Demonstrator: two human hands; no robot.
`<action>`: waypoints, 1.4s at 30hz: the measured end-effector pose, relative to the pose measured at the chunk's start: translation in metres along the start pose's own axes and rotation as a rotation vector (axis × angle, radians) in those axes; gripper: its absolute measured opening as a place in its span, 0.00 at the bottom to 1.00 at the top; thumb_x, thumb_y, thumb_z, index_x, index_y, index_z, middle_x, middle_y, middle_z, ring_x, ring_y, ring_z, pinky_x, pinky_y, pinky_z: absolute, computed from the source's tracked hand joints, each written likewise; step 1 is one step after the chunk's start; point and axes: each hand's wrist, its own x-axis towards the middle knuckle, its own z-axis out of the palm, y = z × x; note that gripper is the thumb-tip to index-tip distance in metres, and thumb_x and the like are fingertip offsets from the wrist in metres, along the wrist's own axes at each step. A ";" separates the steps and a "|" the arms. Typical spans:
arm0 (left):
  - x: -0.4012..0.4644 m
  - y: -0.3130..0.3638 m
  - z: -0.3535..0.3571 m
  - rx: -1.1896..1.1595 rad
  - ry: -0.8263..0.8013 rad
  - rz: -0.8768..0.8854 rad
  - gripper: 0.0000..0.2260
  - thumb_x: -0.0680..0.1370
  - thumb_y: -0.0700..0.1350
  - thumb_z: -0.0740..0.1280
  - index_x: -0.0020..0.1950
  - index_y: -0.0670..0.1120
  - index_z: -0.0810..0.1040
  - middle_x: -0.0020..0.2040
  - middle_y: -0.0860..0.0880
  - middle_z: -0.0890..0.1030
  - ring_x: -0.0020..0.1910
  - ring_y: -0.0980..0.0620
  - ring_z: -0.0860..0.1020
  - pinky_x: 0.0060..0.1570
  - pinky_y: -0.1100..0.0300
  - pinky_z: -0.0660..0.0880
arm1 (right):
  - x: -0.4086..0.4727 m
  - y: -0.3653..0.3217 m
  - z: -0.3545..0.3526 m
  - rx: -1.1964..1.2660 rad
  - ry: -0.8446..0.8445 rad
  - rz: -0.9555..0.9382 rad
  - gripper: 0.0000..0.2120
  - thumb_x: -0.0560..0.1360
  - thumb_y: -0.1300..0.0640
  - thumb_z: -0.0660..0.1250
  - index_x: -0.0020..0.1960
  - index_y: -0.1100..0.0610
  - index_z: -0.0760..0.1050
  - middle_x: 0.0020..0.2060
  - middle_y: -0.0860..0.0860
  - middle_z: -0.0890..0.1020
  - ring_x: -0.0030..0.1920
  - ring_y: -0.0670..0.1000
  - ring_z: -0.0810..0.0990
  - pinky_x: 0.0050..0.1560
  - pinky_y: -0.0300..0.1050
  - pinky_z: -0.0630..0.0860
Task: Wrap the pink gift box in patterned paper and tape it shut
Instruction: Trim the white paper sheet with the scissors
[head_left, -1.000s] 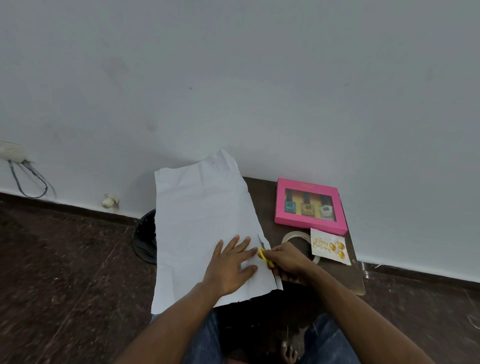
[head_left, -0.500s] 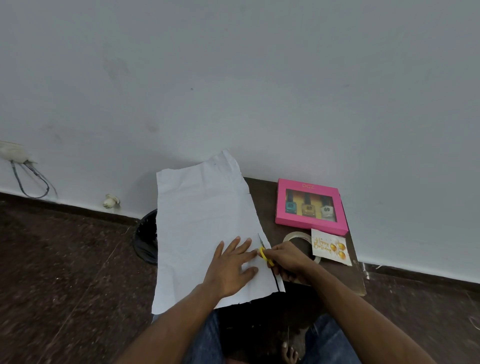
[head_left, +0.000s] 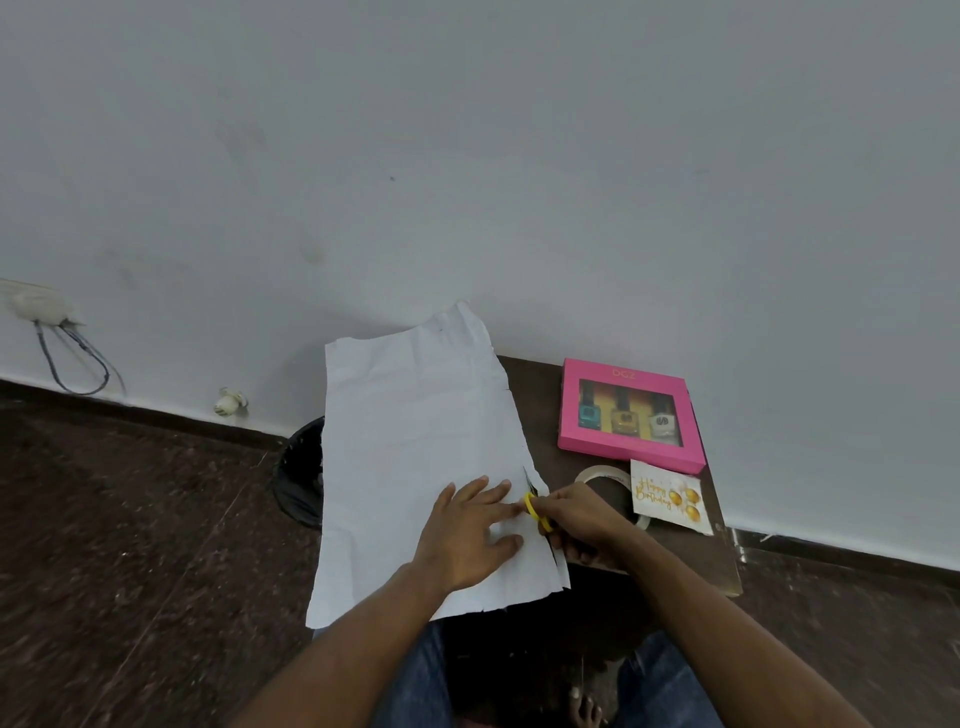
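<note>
A large sheet of wrapping paper lies white side up over the left part of a small dark table. My left hand presses flat on the paper near its right edge. My right hand grips yellow-handled scissors, whose blades sit in the paper's right edge. The pink gift box, with three small bottles behind a window, lies flat at the table's back right. A tape roll sits just in front of it, partly hidden by my right hand.
A birthday card lies beside the tape roll at the table's right edge. A black bin stands on the dark floor left of the table. The white wall rises right behind the table, with a socket and cable at far left.
The scissors and my right hand have crept slightly forward along the paper's right edge. My left hand stays pressed on the sheet.
</note>
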 end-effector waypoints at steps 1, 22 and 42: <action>0.002 0.000 -0.002 -0.017 0.020 -0.004 0.21 0.80 0.59 0.60 0.73 0.59 0.69 0.78 0.58 0.61 0.78 0.54 0.54 0.77 0.49 0.49 | 0.000 0.000 0.000 -0.002 -0.003 -0.002 0.20 0.80 0.49 0.65 0.38 0.63 0.76 0.25 0.55 0.74 0.18 0.47 0.66 0.20 0.35 0.62; 0.027 -0.016 -0.005 0.231 -0.110 -0.056 0.32 0.80 0.68 0.47 0.80 0.58 0.43 0.80 0.55 0.37 0.78 0.49 0.35 0.74 0.41 0.34 | 0.005 0.002 -0.003 -0.011 -0.039 0.018 0.22 0.80 0.45 0.65 0.37 0.62 0.75 0.27 0.54 0.75 0.19 0.47 0.67 0.21 0.35 0.64; 0.025 -0.019 0.000 0.189 -0.084 -0.037 0.31 0.80 0.68 0.49 0.80 0.59 0.45 0.80 0.56 0.39 0.78 0.51 0.35 0.74 0.43 0.33 | 0.007 0.005 -0.003 0.010 -0.020 -0.011 0.21 0.79 0.45 0.67 0.36 0.60 0.74 0.26 0.53 0.75 0.20 0.47 0.65 0.22 0.36 0.62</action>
